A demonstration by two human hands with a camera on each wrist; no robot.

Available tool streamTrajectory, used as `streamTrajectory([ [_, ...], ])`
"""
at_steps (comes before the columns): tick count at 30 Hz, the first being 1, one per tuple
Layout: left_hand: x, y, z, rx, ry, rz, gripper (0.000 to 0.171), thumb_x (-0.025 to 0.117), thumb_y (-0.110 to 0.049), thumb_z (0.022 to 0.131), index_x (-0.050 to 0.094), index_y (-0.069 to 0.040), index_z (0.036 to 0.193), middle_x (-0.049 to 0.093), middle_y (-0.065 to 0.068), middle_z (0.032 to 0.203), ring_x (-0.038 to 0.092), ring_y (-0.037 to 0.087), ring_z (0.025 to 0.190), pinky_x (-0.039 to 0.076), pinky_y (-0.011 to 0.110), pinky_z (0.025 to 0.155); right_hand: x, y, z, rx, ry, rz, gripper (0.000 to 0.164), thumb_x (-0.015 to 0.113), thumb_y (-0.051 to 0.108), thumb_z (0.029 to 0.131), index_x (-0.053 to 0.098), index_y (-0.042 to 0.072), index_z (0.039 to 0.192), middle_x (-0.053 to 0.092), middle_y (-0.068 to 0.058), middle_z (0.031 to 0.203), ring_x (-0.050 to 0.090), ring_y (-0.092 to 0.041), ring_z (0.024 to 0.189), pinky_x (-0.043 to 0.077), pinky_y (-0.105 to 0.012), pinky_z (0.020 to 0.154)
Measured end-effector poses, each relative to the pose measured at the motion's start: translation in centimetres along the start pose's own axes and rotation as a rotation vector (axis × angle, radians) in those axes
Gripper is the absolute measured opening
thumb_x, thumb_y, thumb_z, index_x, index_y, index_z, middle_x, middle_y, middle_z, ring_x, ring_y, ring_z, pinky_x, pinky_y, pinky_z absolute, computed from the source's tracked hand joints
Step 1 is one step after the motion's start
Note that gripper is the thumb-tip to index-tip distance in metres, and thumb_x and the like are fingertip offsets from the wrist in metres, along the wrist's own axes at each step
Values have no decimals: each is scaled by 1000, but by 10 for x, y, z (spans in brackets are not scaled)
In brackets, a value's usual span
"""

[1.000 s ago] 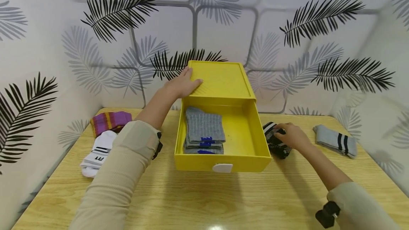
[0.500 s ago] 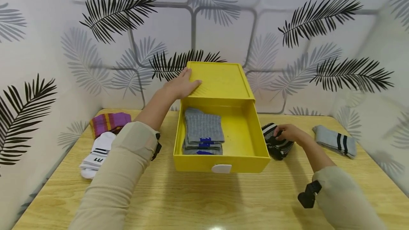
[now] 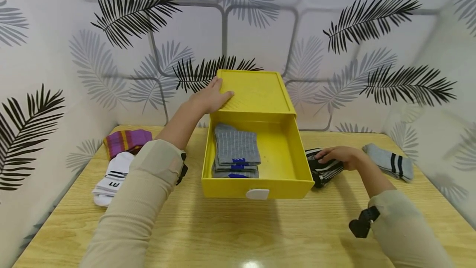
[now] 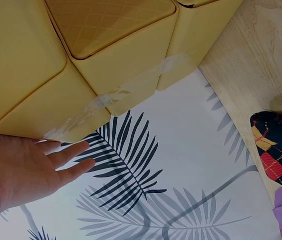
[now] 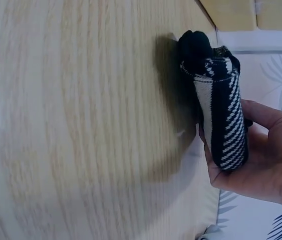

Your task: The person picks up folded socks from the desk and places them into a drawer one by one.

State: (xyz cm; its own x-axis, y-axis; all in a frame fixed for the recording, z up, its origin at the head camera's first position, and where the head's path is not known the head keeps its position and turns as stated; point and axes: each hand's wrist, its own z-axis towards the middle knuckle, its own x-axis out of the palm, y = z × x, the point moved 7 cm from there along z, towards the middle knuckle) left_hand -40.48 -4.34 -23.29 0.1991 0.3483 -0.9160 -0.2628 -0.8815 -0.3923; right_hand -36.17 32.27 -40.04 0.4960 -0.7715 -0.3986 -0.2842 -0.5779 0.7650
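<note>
My left hand point(image 3: 210, 96) rests with extended fingers on the top left edge of a yellow box point(image 3: 256, 90). Its yellow drawer point(image 3: 280, 152) is pulled out toward me. A stack of folded grey ribbed socks point(image 3: 238, 148) lies in the drawer's left side. Right of the drawer, my right hand point(image 3: 343, 156) grips a folded black-and-white patterned sock point(image 3: 323, 173). In the right wrist view the same sock point(image 5: 223, 110) sits between thumb and fingers, above its shadow on the wood. The left wrist view has my left fingers beside the box's taped wall point(image 4: 126, 90).
Left on the wooden table point(image 3: 238, 235) lie a purple striped sock point(image 3: 128, 142) and white socks point(image 3: 113, 179). A dark argyle sock point(image 4: 275, 150) shows in the left wrist view. A grey sock with black stripes point(image 3: 388, 161) lies far right. A patterned wall stands behind.
My right hand has shifted from fingering the patterned sock's top to gripping its right side, and the sock has tilted. The left hand stays on the box.
</note>
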Motion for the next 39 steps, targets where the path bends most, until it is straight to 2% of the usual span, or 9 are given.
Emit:
streamTrajectory([
  [3,0,1,0,-1,-1,-8,70,22,-51,97,-4,-11,148,-10,4,152,4,27,137,11,47,107,1,-5,1,9,32,52,30,54,14,93,52,2,120,21,-27,140,18,-42,127,34,-44,94],
  [6,0,1,-1,-1,1,-17,70,22,-51,97,-4,-11,148,-11,4,152,4,26,137,10,47,107,1,-9,0,-14,44,94,27,52,15,94,52,4,119,13,-25,143,14,-40,128,36,-40,89],
  [10,0,0,-1,-5,7,-22,70,22,-51,97,-5,-12,148,-11,3,152,3,26,137,10,47,107,2,-13,-3,-45,70,176,32,47,14,96,49,3,126,1,-24,145,18,-39,127,42,-41,84],
  [12,0,0,0,-4,6,-20,70,23,-51,97,-5,-12,148,-11,3,152,3,26,137,10,47,107,2,-15,-5,-43,92,230,35,44,14,97,47,3,130,1,-23,146,24,-37,124,44,-41,83],
  [17,0,0,1,-4,1,-15,70,23,-50,97,-4,-11,148,-10,3,152,4,26,137,10,49,107,1,-17,-10,-44,149,260,39,39,21,99,45,4,135,-6,-21,148,25,-32,119,44,-40,82],
  [23,1,0,0,-6,4,-21,70,23,-50,97,-5,-11,148,-11,3,152,5,27,137,10,49,107,4,-23,-14,-46,178,305,43,44,14,98,38,8,140,2,-19,148,45,-20,83,47,-37,74],
  [27,1,1,0,-8,4,-28,70,23,-51,97,-5,-12,148,-11,2,152,5,27,137,11,49,107,8,-26,-16,-58,183,366,44,46,9,97,39,9,140,0,-18,147,41,-14,65,48,-31,69],
  [36,2,1,1,-6,2,-14,70,22,-51,97,-5,-11,148,-10,3,152,4,26,137,11,48,107,13,-21,-29,-81,132,383,49,47,5,95,35,9,142,-8,-21,147,35,-11,59,44,-26,63],
  [39,1,2,1,-4,3,-10,70,22,-51,97,-5,-11,148,-11,3,152,4,27,137,11,49,107,10,-17,-36,-79,96,367,48,49,6,95,37,12,141,-3,-21,147,31,-10,58,39,-24,59],
])
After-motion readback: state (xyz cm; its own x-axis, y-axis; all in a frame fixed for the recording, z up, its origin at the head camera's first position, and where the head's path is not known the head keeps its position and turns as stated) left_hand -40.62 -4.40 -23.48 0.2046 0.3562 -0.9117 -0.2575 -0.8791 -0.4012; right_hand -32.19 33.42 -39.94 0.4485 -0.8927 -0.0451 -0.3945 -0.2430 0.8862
